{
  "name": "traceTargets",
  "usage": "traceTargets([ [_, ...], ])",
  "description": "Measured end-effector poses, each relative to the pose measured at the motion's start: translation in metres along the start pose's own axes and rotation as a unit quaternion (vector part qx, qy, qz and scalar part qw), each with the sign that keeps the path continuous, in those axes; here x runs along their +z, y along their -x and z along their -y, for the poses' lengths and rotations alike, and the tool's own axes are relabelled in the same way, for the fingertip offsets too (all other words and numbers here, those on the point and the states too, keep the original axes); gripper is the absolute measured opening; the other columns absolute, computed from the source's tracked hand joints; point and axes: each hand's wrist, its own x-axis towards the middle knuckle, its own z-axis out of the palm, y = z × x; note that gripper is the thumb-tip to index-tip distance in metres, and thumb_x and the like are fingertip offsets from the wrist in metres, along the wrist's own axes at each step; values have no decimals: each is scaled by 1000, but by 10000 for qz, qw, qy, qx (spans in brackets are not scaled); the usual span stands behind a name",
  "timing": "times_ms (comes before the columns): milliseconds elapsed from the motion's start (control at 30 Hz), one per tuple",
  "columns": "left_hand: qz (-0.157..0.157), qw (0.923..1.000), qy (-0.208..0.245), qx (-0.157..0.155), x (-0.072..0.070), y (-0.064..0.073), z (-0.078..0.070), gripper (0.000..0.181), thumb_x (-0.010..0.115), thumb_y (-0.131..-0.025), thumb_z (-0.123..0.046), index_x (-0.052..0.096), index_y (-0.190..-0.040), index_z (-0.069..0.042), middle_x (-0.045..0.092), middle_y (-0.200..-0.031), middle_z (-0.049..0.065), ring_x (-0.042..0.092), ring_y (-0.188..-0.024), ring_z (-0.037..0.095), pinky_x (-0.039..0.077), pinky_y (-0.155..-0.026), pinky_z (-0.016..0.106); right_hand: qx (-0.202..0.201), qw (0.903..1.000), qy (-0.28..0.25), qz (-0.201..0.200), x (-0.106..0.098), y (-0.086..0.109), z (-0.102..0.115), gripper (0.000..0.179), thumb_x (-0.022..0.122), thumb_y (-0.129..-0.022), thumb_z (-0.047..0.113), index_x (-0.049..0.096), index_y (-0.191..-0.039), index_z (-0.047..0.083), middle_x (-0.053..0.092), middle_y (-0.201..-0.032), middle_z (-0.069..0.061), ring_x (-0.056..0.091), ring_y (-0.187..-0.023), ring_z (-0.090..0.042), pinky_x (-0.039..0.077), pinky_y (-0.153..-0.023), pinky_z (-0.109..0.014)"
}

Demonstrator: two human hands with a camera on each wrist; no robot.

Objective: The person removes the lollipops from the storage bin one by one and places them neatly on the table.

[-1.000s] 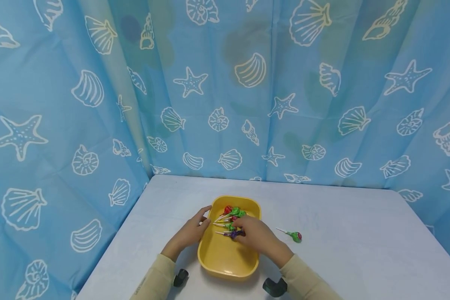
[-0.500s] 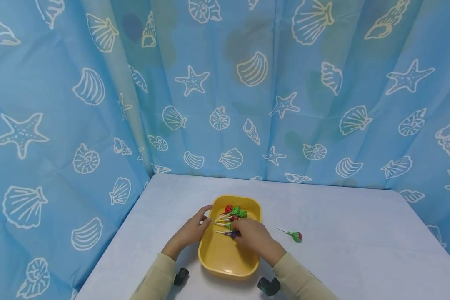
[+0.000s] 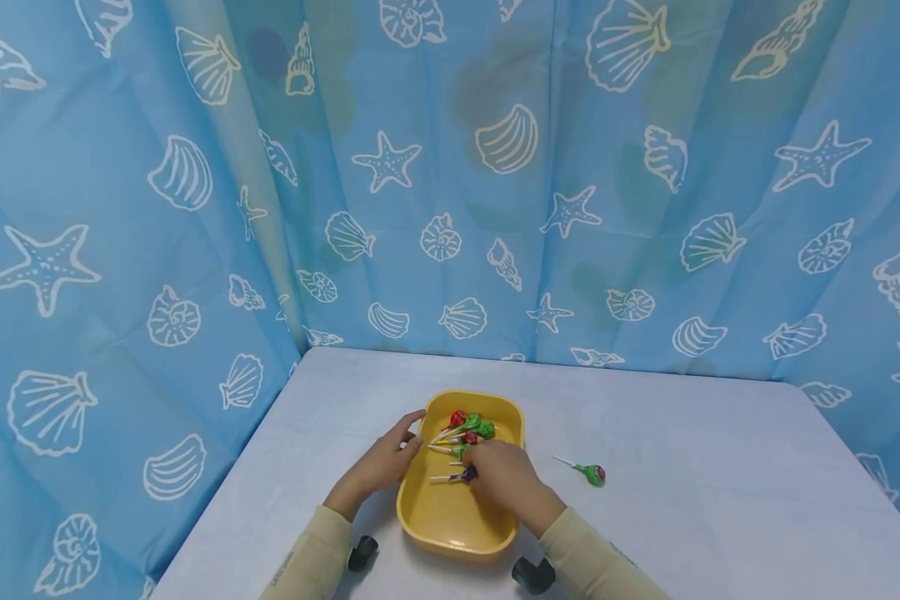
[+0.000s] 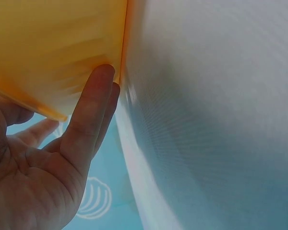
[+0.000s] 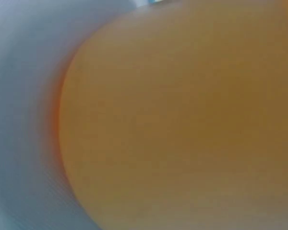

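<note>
A yellow tray (image 3: 457, 546) holds several wrapped lollipops. Among them are a red lollipop (image 3: 457, 418), green lollipops (image 3: 485, 428) and a purple lollipop (image 3: 461, 475) nearer the person. My right hand (image 3: 504, 475) reaches over the tray's right side, its curled fingers at the lollipop heads; a white stick (image 3: 456, 463) pokes out from under them. The fingertips and what they pinch are largely hidden. My left hand (image 3: 382, 462) rests at the tray's left side; in the left wrist view its straight fingers (image 4: 89, 110) touch the outer wall. The tray fills most of the right wrist view.
A green-wrapped lollipop (image 3: 591, 474) lies on the white table (image 3: 690, 500), right of the tray. Dark wrist cameras (image 3: 532, 575) hang below both forearms. A blue curtain (image 3: 450, 167) printed with shells and starfish stands behind and beside the table.
The purple lollipop has shifted toward the person, apart from the other sticks. My right hand and forearm have moved slightly left. The left hand and tray stay nearly in place.
</note>
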Motion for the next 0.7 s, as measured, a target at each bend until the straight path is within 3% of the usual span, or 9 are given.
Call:
traceTargets([
  [333, 3, 10000, -9, 60, 0, 0, 0, 51, 48, -108, -25, 34, -158, -19, 58, -128, 18, 63, -93, 22, 59, -75, 40, -90, 9997, 245, 12, 2, 1, -1, 13, 82, -84, 23, 75, -95, 19, 66, -82, 7, 57, -74, -14, 52, -77, -39],
  [700, 27, 10000, 12, 89, -1, 2, -2, 52, 48, -108, -26, 33, -158, -18, 59, -128, 18, 63, -93, 22, 58, -74, 40, -292, 9985, -308, -359, 0, 7, -6, 24, 78, -86, 28, 77, -107, 18, 68, -97, 4, 62, -85, -15, 55, -85, -42],
])
